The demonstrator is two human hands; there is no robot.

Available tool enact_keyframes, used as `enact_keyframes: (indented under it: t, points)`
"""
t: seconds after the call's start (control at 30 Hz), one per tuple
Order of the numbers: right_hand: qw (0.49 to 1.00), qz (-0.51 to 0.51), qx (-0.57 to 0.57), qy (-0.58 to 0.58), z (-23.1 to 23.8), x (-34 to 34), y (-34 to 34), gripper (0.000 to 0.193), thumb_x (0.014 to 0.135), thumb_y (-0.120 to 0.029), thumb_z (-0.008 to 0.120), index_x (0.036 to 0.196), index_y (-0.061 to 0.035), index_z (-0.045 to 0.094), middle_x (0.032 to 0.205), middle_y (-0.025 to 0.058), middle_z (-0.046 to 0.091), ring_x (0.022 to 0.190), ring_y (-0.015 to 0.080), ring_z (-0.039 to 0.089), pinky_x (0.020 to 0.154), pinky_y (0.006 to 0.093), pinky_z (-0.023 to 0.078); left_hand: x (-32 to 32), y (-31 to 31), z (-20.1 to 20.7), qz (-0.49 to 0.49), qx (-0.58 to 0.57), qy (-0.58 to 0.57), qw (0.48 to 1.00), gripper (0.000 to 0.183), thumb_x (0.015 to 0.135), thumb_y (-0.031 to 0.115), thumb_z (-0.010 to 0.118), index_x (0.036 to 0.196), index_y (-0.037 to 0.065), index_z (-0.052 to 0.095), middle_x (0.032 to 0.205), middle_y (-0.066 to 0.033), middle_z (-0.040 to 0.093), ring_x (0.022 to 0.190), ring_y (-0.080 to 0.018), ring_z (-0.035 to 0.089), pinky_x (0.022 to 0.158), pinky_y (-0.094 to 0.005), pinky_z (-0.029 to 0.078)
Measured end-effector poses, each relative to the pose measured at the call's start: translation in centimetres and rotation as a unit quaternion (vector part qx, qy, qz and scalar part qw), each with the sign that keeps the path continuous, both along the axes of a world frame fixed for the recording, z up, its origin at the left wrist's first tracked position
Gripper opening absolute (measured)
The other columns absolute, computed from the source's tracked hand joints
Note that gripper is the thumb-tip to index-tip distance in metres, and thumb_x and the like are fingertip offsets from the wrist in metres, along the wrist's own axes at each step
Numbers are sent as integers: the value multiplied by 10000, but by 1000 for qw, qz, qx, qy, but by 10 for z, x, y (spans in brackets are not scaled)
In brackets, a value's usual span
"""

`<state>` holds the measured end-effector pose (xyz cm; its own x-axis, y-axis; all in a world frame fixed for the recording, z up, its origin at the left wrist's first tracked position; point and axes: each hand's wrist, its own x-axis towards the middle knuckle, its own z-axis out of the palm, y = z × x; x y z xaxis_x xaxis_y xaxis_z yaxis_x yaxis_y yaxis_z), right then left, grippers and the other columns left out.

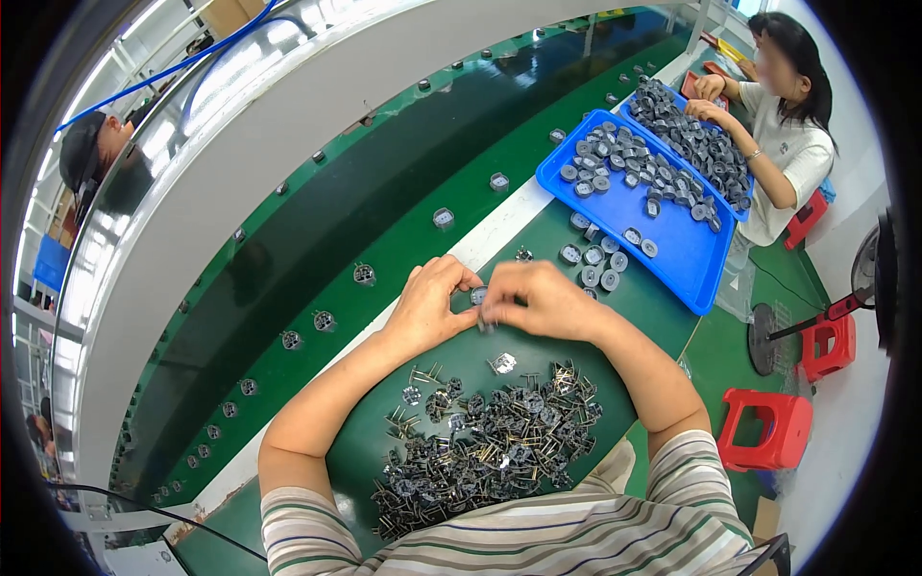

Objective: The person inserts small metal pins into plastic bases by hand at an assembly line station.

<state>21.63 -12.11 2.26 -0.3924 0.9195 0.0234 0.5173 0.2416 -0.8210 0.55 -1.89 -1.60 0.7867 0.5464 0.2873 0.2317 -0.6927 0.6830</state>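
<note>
My left hand (432, 300) pinches a small grey round plastic housing (478, 296) above the green worktable (370, 408). Right beside it, my right hand (540, 300) has its thumb and fingers closed at the housing. A small dark blurred bit shows under its fingertips, too smeared to name. Below my hands, close to my body, spreads a heap of dark round parts with metal pins (490, 446). A single silvery pin part (501, 363) lies between the heap and my hands. Several loose grey housings (600, 264) sit to the right of my right hand.
A blue tray (687, 264) with grey housings stands at the right, with a fuller blue tray (629, 108) behind it. A green conveyor (384, 226) carrying spaced parts curves along the left. A co-worker (783, 134) handles parts far right. Red stools (765, 427) and a fan (764, 336) stand on the floor.
</note>
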Motion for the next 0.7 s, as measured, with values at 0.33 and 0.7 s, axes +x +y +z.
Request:
enact_keyframes:
  t: [0.33, 0.7]
  points:
    - [971, -158, 175, -44, -26, -2, 11, 143, 879, -131, 795, 899, -43, 686, 911, 88, 669, 918, 296, 654, 765, 433, 530, 2, -3, 5, 2, -3, 47, 999, 356, 775, 209, 890, 1027, 63, 684, 971, -62, 642, 997, -258, 639, 909, -411, 457]
    - [982, -144, 120, -12, -25, 2, 10, 192, 888, -125, 795, 1017, -37, 682, 897, 94, 676, 856, 283, 675, 755, 421, 547, 0, 1, 9, 4, -21, 17, 1000, 320, 760, 162, 891, 980, 22, 704, 910, -85, 659, 790, -238, 641, 707, -372, 531]
